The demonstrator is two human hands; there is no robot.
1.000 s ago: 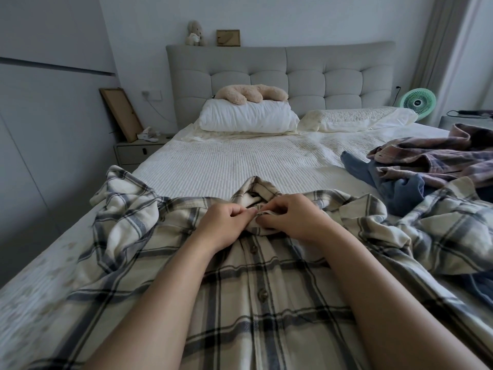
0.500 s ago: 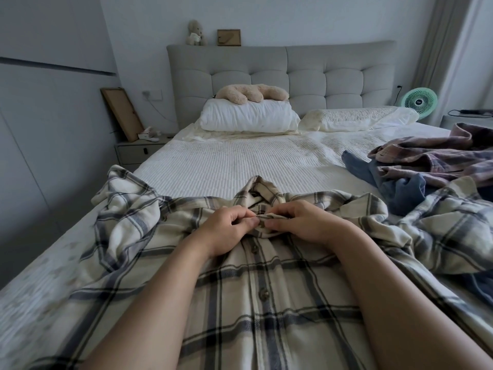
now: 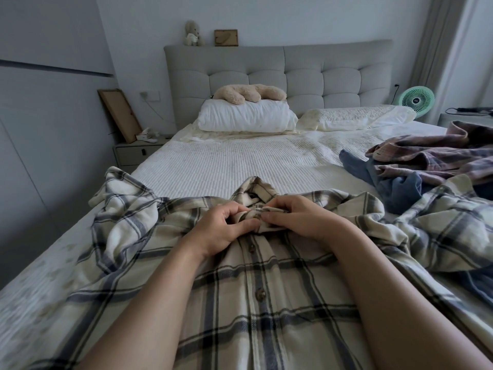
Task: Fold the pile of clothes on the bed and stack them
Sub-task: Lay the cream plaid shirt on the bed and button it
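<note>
Bed with white ribbed quilted cover [image 3: 240, 166]: carries cream-and-navy plaid flannel button shirt [image 3: 266, 303], spread front-up at the near edge, sleeves rumpled. Left hand [image 3: 224, 228] and right hand [image 3: 298, 220]: each pinching the placket below the collar around brown top button [image 3: 256, 216]. Risk: button may slip its hole; bunched sleeves could fold crooked.

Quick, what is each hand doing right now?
Left hand: closed, pinching the plaid shirt placket below the collar.
Right hand: closed, pinching the same shirt's placket.
</note>
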